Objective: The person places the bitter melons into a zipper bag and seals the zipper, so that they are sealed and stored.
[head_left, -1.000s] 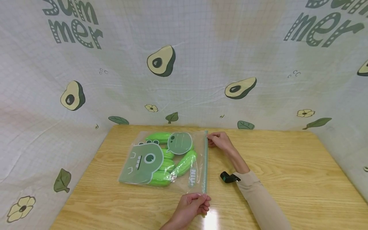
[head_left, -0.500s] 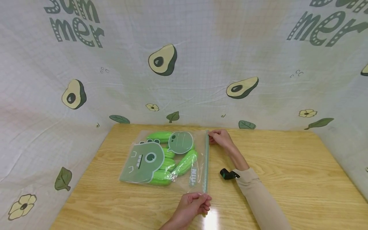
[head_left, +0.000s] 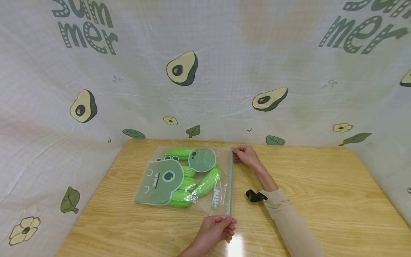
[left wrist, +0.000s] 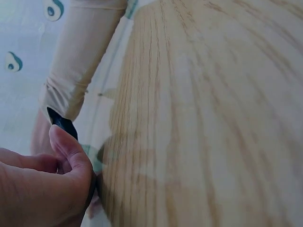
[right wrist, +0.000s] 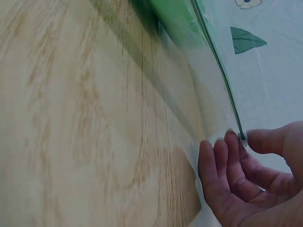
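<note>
A clear zip bag [head_left: 221, 160] with a green cartoon monster print lies flat on the table. Inside it are several bright green, ribbed pieces shaped like cucumbers [head_left: 207, 182], partly covered by the print. The green zip strip [head_left: 229, 182] runs along the bag's right edge. At the strip's far end, my right hand [head_left: 246, 156] pinches the corner between thumb and fingers; the right wrist view shows this right hand [right wrist: 251, 170] on the strip's tip. My left hand [head_left: 216, 230] pinches the near end of the strip. In the left wrist view, the left hand [left wrist: 52, 179] hides its grip point.
The wooden table [head_left: 305, 185] extends to the right of the bag. A white cloth [head_left: 224, 71] with avocado prints hangs behind and at the sides. A small black device [head_left: 255, 196] is attached at the right sleeve's cuff [head_left: 274, 201].
Both hands keep their hold on the two ends of the strip. The bag and the pieces in it look the same; only the head view shifts slightly.
</note>
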`<action>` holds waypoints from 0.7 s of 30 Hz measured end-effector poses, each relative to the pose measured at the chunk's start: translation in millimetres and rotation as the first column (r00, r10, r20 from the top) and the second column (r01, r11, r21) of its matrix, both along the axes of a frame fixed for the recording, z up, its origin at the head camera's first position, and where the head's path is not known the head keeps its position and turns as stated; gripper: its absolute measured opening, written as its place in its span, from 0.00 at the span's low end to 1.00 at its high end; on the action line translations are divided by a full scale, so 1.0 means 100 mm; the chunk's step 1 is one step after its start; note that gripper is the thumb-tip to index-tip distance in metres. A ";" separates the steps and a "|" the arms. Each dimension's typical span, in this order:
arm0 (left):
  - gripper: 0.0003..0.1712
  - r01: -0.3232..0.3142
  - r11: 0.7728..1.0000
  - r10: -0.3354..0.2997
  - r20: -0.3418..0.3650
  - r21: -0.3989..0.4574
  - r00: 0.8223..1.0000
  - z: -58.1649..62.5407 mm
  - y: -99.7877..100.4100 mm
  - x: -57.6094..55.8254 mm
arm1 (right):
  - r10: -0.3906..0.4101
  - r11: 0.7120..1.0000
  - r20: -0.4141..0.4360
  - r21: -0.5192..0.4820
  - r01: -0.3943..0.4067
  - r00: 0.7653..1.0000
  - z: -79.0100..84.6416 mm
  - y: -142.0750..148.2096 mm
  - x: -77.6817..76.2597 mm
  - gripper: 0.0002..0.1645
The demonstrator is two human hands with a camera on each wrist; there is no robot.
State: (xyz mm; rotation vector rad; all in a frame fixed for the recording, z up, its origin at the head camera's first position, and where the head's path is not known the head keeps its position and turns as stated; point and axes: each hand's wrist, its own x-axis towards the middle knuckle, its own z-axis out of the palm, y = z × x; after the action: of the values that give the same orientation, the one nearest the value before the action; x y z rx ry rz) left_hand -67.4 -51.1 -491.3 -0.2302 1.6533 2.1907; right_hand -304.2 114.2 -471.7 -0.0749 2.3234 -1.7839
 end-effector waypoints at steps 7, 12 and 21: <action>0.20 0.038 0.999 -0.038 -0.003 -0.036 0.999 0.02 -0.03 -0.01 | 0.032 0.999 -0.018 0.015 -0.031 0.999 -0.01 -0.03 0.03 0.21; 0.22 0.070 0.996 -0.069 0.009 -0.063 0.998 0.05 -0.06 -0.02 | 0.049 0.997 -0.052 0.056 -0.046 0.997 -0.02 -0.05 0.09 0.19; 0.22 0.074 0.992 -0.075 -0.012 -0.098 0.997 0.08 -0.10 -0.05 | 0.047 0.979 -0.127 0.205 -0.020 0.991 -0.01 -0.01 0.26 0.19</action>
State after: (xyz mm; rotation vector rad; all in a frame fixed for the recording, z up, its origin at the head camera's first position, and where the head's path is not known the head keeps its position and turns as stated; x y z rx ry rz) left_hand -72.1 -61.3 -482.9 -0.1750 1.7511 2.0652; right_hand -278.4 113.2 -472.3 -0.2037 2.5668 -1.5590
